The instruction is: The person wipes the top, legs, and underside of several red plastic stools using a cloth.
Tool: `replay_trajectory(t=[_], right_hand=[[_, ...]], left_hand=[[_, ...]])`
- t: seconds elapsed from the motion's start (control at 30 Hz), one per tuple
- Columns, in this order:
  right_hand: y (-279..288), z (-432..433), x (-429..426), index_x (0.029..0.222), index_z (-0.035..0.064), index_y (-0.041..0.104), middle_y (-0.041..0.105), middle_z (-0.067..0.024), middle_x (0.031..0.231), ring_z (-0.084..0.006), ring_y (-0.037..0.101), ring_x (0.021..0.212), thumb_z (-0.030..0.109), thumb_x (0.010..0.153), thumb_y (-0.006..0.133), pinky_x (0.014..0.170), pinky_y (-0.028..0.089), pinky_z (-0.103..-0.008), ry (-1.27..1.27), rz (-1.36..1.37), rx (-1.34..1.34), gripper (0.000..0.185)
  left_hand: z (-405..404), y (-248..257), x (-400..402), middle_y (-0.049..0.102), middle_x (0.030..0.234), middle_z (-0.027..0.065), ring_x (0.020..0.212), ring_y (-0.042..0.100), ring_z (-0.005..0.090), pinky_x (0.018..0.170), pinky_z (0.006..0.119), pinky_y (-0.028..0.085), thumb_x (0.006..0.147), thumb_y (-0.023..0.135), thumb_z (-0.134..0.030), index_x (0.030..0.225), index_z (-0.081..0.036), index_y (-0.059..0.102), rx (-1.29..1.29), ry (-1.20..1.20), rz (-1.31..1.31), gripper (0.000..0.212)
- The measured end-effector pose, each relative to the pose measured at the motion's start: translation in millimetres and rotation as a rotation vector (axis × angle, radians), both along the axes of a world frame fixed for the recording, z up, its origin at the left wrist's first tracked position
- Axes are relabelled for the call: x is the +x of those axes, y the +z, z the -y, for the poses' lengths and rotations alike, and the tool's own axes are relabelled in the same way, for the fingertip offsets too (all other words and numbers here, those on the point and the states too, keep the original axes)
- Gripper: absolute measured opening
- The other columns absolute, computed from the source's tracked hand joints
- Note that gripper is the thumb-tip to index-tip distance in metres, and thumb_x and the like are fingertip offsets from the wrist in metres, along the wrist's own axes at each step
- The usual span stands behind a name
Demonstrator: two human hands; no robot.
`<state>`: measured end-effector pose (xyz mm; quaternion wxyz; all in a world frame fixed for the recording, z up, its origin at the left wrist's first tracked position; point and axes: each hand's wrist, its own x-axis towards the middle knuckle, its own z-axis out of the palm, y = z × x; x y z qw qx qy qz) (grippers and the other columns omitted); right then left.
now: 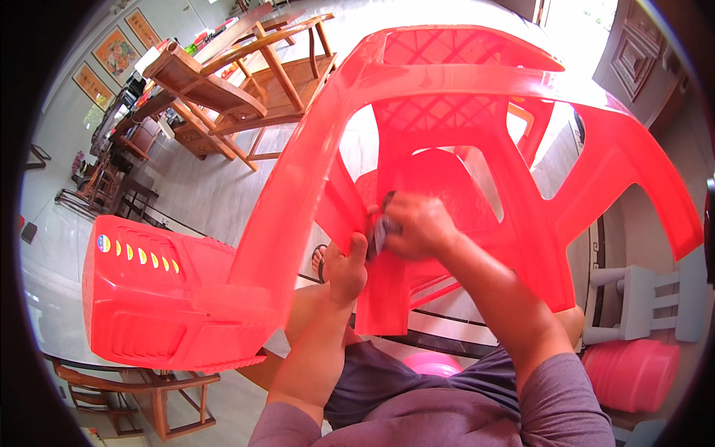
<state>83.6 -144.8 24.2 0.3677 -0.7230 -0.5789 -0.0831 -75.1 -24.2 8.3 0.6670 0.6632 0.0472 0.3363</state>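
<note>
A large red plastic armchair is tilted in front of me, its frame and legs spread across the middle of the view. My right hand, slightly blurred, presses a dark cloth against one of the chair's red parts. My left hand is just left of the cloth, thumb up, at the edge of the same chair; its fingers are partly hidden, so its grip cannot be made out. Behind the frame, a red plastic seat surface shows through the openings.
Stacked red plastic stools with stickers lie at the left. Wooden armchairs stand at the upper left, another wooden chair at the lower left. On the right are a grey plastic chair and a pink stool. A pink rounded object is below me.
</note>
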Motion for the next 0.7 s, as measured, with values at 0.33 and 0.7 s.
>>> replay_trajectory(t=[0.33,0.7], right_hand=[[4,-100,136,0.116,0.0037,0.073,0.074,-0.0217,0.117,-0.0459,0.070,0.106,0.039,0.097,0.065,0.093,0.056,-0.0534,-0.433,-0.411,0.344,0.041],[-2,-60,60,0.121,0.0036,0.071,0.072,-0.0275,0.114,-0.0478,0.069,0.107,0.037,0.096,0.065,0.092,0.055,-0.0545,-0.326,-0.439,-0.159,0.042]], left_hand=[[3,4,2,0.071,0.135,0.0147,0.127,0.062,0.0222,0.113,0.040,0.045,0.110,0.062,-0.039,0.143,0.004,0.057,0.183,0.119,-0.114,0.055],[-3,9,-6,0.076,0.124,0.0085,0.108,0.067,0.0162,0.098,0.035,0.050,0.109,0.066,-0.032,0.134,0.002,0.070,0.235,0.194,-0.087,0.043]])
